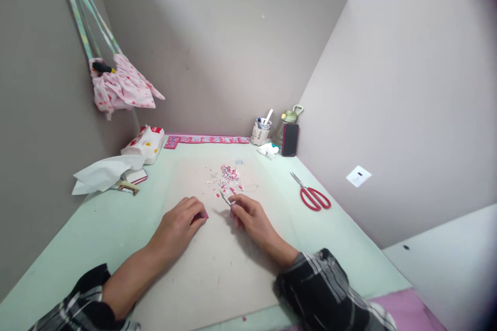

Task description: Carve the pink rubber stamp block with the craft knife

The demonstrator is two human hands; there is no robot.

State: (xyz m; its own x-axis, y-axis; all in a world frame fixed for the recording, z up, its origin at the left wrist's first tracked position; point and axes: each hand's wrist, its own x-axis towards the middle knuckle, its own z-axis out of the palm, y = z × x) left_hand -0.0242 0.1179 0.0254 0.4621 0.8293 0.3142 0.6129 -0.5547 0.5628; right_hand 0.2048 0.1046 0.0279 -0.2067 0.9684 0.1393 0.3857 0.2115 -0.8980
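Observation:
Over the pale board (194, 279), my left hand (181, 221) is closed on a small pink piece (206, 216), most of it hidden by the fingers. My right hand (248, 213) grips a small silver pointed tool (225, 198), its tip up and to the left; whether it is a cutter or small scissors cannot be made out. Just beyond both hands lies a heap of pink and white paper scraps (230, 175). A row of pink cut pieces with pale characters (213, 139) runs along the table's back edge.
Red-handled scissors (316, 199) lie at the right. At the back right stand a pen cup (261, 132), a green bottle (286, 119) and a dark phone (290, 139), near a crumpled tissue (267, 149). A tissue pack (145, 144) and white paper (104, 173) are at the left.

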